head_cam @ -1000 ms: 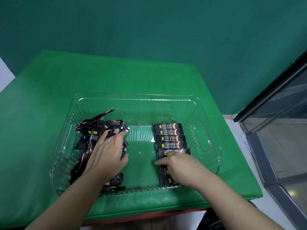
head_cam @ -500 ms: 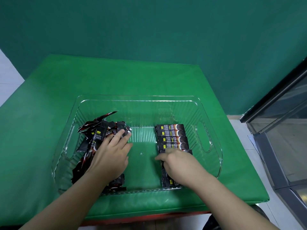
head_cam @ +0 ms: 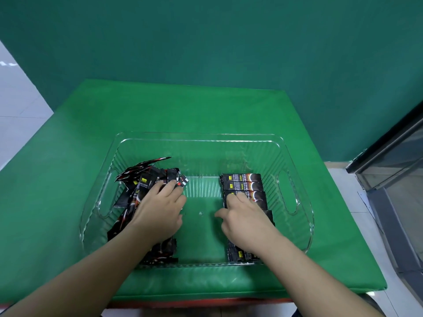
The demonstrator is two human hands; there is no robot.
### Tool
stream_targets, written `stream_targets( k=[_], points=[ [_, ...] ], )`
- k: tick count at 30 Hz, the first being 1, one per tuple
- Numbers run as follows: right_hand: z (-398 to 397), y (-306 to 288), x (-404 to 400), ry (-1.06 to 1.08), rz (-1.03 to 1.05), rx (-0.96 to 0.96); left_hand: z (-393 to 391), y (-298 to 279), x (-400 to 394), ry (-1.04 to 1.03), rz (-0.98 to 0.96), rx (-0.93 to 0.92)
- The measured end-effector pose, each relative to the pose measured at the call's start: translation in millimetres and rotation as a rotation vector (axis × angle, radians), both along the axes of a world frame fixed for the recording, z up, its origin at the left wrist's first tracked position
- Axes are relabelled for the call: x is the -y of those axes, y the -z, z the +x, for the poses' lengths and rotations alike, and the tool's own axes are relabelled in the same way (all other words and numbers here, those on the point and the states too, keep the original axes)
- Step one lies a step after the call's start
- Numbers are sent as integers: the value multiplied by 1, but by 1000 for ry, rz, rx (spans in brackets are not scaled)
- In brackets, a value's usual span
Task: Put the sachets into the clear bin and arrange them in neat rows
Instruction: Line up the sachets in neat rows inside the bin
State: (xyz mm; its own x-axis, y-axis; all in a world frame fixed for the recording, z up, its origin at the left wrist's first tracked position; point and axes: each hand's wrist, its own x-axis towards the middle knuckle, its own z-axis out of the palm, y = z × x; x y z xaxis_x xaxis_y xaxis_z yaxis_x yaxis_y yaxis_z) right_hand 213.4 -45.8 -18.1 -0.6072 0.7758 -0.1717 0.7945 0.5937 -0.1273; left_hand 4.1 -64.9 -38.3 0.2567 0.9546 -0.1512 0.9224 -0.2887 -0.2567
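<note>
Ribbed clear bin [head_cam: 295, 227]; flat fingers of both hands press glossy sachets [head_cam: 242, 184].

Single head view, forward and down, close over the clear bin [head_cam: 295, 161].

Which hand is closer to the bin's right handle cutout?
Right. The right hand rests on the neat row, beside the cutout; the left hand lies across the bin on the loose pile.
</note>
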Motion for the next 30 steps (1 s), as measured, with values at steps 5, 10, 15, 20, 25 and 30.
stream_targets(
  k=[5, 10, 15, 20, 25, 30],
  points=[
    [3, 1, -3, 21, -2, 49, -2, 3, -2, -18, -57, 35],
    [0, -2, -5, 33, -23, 40, -6, 6, -4, -11, -47, 66],
    [-5, -4, -14, 84, -29, 62, -6, 6, -2, -23, -17, 70],
    [-6, -2, -18, 101, -46, 65, -4, 5, -2, -45, -28, 44],
    [-14, -1, -26, 120, -30, 54, -5, 5, 0, -57, -34, 56],
    [-16, 0, -34, 163, -59, 106, -2, 2, 0, -82, -69, 53]
  ],
)
